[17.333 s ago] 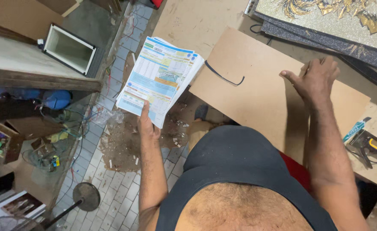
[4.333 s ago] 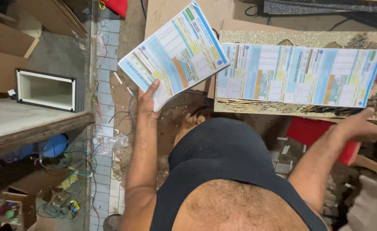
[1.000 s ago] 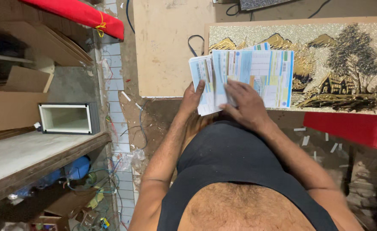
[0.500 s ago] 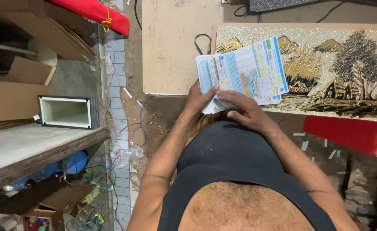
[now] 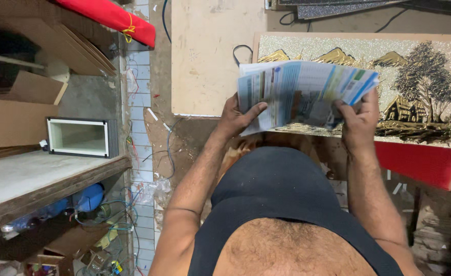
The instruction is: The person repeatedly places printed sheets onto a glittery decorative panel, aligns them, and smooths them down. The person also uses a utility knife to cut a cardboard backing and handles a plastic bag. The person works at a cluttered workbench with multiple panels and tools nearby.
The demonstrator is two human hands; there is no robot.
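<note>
I hold a stack of printed blue and white paper sheets (image 5: 302, 92) in both hands, above the near edge of the worktable. My left hand (image 5: 238, 115) grips the stack's left end with the thumb on top. My right hand (image 5: 357, 116) grips its right end. Under the sheets lies a glittery gold landscape picture (image 5: 420, 87) with dark trees, a hut and mountains.
A bare plywood board (image 5: 210, 56) lies to the left of the picture, with a black cable (image 5: 241, 51) at its edge. A red block (image 5: 420, 163) sits below the picture. On the left stand a white open box (image 5: 77, 138), a wooden shelf (image 5: 36, 184) and a red roll (image 5: 108, 15). Wires litter the tiled floor (image 5: 138, 153).
My hands have spread apart to the two ends of the sheets, and the stack has lifted and widened over the picture. The camera has shifted slightly.
</note>
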